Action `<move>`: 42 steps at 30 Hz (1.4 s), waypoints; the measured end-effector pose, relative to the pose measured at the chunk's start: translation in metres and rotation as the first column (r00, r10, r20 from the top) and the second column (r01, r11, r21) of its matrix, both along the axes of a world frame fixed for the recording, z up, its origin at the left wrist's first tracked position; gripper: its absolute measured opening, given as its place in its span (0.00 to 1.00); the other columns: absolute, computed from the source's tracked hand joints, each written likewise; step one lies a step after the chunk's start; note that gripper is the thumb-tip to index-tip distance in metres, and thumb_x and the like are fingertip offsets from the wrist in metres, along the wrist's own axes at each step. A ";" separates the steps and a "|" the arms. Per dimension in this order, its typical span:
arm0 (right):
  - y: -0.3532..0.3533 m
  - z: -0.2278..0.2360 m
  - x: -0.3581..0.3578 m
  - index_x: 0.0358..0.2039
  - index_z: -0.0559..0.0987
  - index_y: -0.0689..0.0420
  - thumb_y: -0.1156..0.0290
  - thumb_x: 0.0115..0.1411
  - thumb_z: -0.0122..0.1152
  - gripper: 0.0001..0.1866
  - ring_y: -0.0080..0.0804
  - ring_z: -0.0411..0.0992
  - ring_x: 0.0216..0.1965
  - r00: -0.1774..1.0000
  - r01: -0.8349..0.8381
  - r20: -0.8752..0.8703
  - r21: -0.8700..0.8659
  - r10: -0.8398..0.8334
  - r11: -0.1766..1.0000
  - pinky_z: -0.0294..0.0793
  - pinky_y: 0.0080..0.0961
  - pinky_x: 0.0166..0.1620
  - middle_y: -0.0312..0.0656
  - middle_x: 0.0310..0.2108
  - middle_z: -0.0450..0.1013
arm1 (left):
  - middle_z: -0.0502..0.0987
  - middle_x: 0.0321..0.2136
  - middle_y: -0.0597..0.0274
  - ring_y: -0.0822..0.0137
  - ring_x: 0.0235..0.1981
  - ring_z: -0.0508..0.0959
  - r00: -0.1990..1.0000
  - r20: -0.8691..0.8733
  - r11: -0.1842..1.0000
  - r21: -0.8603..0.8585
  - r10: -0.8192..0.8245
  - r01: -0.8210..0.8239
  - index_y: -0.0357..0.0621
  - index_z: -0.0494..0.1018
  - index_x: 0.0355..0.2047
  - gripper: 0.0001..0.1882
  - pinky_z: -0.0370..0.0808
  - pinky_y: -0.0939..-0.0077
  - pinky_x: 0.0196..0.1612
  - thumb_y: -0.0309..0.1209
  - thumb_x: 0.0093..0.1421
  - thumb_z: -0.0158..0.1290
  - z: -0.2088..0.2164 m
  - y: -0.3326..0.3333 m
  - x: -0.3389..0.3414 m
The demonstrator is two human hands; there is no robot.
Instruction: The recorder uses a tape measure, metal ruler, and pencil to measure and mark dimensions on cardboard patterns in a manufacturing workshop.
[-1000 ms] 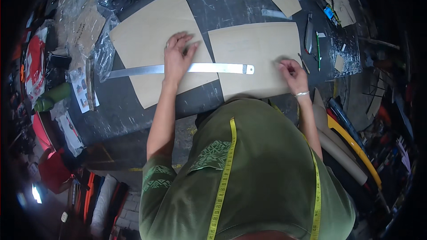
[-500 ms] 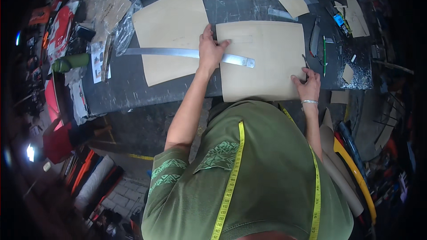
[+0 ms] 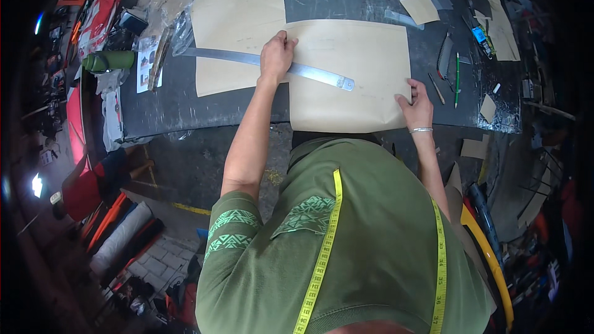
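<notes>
Dark worktable [image 3: 207, 114]: is spreading across the upper half of the view, its front edge curving; the clock is centring on the near sheet [image 3: 371, 65], twelve pointing away from the person.

Green shirt [image 3: 390, 229] and tape measure [image 3: 325, 245]: are filling six o'clock; the yellow tape is bearing small printed numerals and running out past the lower frame edge.

Right hand [image 3: 418, 110]: is touching the near sheet's edge at four o'clock, thumb and fingers standing slightly apart; whether they are pinching, I cannot tell.

Near sheet: is lying tan and flat between the hands, its lower edge reaching the table's front.

Left hand [image 3: 276, 59]: is keeping its fingers narrow near the ten o'clock corner, hiding the ruler's middle; its grip I cannot tell.

Steel ruler [image 3: 320, 76]: is slanting across both sheets, its markings too faint for reading.

Far sheet [image 3: 238, 25]: is lying at ten o'clock, meeting the near sheet; any overlap is staying unclear.

Cutter [image 3: 443, 59] and green pencil [image 3: 458, 80]: are lying at three o'clock, a strip of tabletop separating them from the near sheet.

Printed page [image 3: 145, 62]: is showing at nine o'clock, partly covered, its print illegible.

Person in red [image 3: 83, 195]: is blurring into shadow at eight o'clock.
</notes>
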State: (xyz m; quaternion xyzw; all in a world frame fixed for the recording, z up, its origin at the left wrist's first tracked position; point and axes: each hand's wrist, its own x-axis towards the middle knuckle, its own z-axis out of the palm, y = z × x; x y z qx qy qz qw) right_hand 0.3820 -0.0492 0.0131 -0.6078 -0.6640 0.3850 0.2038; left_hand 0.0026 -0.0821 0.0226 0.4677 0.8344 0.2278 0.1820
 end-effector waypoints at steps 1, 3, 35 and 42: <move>0.000 -0.002 -0.006 0.61 0.72 0.57 0.77 0.56 0.71 0.32 0.27 0.74 0.38 0.996 0.017 -0.085 -0.089 -0.025 0.996 0.75 0.23 0.42 0.41 0.40 0.75 | 0.80 0.30 0.42 0.40 0.36 0.80 1.000 0.016 1.000 -0.015 -0.019 0.019 0.36 0.72 0.34 0.16 0.75 0.51 0.40 0.39 0.65 0.58 0.002 -0.001 -0.005; 0.002 -0.012 -0.011 0.64 0.66 0.60 0.82 0.58 0.65 0.33 0.25 0.75 0.41 0.951 0.044 -0.304 -0.039 -0.054 0.998 0.74 0.22 0.46 0.40 0.40 0.76 | 0.80 0.29 0.43 0.41 0.36 0.80 0.999 0.031 0.999 -0.032 -0.037 0.038 0.36 0.70 0.34 0.17 0.76 0.52 0.40 0.40 0.66 0.57 0.006 -0.003 -0.021; -0.059 0.020 -0.291 0.49 0.78 0.56 0.71 0.58 0.66 0.18 0.49 0.75 0.49 0.690 -0.683 0.187 -0.151 0.699 0.715 0.75 0.40 0.55 0.47 0.45 0.76 | 0.82 0.47 0.43 0.47 0.50 0.81 0.967 -0.168 0.981 0.001 0.190 -0.193 0.44 0.77 0.57 0.43 0.74 0.60 0.55 0.63 0.50 0.65 -0.037 -0.009 -0.435; -0.066 0.067 -0.261 0.43 0.79 0.55 0.48 0.59 0.68 0.24 0.51 0.79 0.35 0.821 -0.451 0.278 -0.219 0.498 0.865 0.76 0.41 0.41 0.46 0.28 0.77 | 0.81 0.42 0.45 0.43 0.46 0.80 0.983 -0.182 0.999 -0.047 0.011 -0.020 0.38 0.81 0.46 0.27 0.74 0.55 0.52 0.51 0.62 0.61 0.007 -0.001 -0.393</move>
